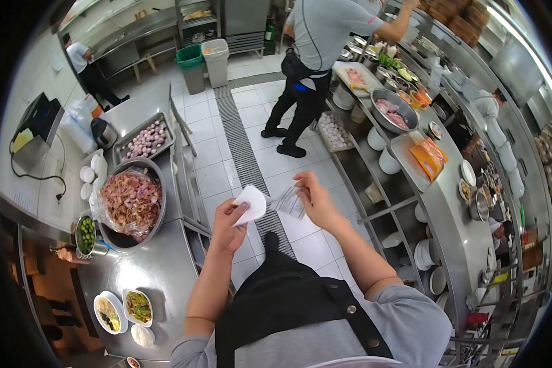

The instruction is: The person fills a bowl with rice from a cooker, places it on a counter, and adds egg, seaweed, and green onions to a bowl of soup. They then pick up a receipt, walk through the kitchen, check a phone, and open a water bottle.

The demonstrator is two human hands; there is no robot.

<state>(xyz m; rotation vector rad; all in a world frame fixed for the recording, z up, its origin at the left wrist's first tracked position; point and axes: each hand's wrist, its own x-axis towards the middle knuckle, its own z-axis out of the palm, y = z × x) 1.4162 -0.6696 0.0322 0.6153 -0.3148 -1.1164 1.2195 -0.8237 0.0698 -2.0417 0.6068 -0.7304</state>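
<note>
My left hand point(229, 228) is closed on a flat white piece with a rounded edge point(252, 203), its thumb lying across the near side. To the right, my right hand point(316, 199) pinches a thin, printed paper slip point(287, 204) that looks slightly blurred. The slip's left end comes close to the white piece. Both hands are raised in front of my black apron point(294, 306), over the tiled floor between two counters.
On the left steel counter point(165, 257) are a large bowl of sliced meat point(132, 202), a tray of small round items point(146, 140) and filled dishes point(109, 311). A co-worker point(313, 61) stands ahead at the right counter, which carries an orange packet point(427, 157). Bins point(190, 64) stand at the back.
</note>
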